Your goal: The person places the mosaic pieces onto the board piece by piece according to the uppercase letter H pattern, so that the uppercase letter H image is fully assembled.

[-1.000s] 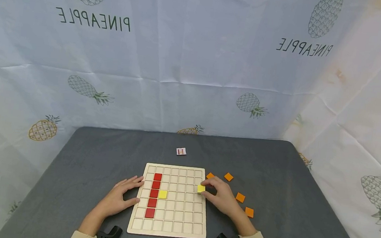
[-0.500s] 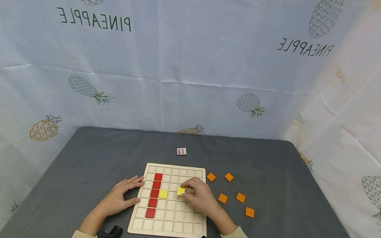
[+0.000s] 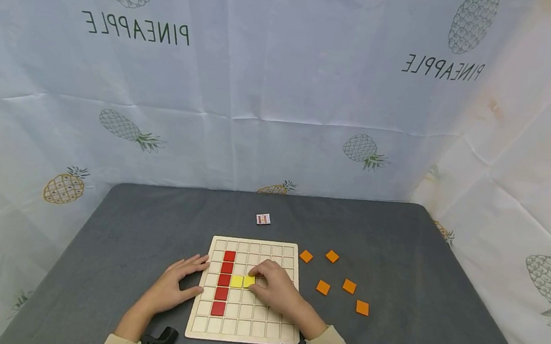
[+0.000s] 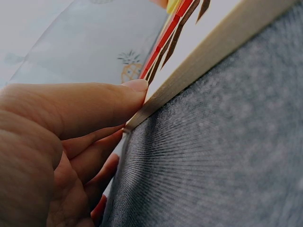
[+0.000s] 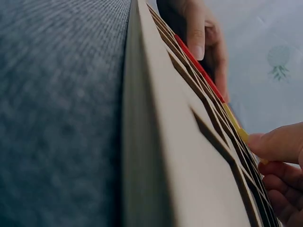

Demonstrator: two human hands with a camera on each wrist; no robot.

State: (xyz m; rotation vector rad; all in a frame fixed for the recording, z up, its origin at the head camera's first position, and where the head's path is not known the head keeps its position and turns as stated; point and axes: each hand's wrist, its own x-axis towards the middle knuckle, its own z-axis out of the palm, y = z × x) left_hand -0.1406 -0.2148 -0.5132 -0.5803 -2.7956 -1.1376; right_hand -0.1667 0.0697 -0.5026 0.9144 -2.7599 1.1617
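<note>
A wooden grid board lies flat on the dark table. Down its left part runs a column of red square tiles, with a yellow tile beside the middle one. My right hand pinches a second yellow tile by its right side, at the cell just right of the first; whether it lies fully in the cell is hard to tell. My left hand rests against the board's left edge, fingers stretched out. In the left wrist view, the thumb touches that edge.
Several loose orange tiles are scattered on the table right of the board. A small patterned card lies behind it. A pineapple-print curtain hangs behind and around the table.
My right hand has carried the yellow tile leftward from the board's right edge to beside the first yellow tile. My left hand has stayed in place.
</note>
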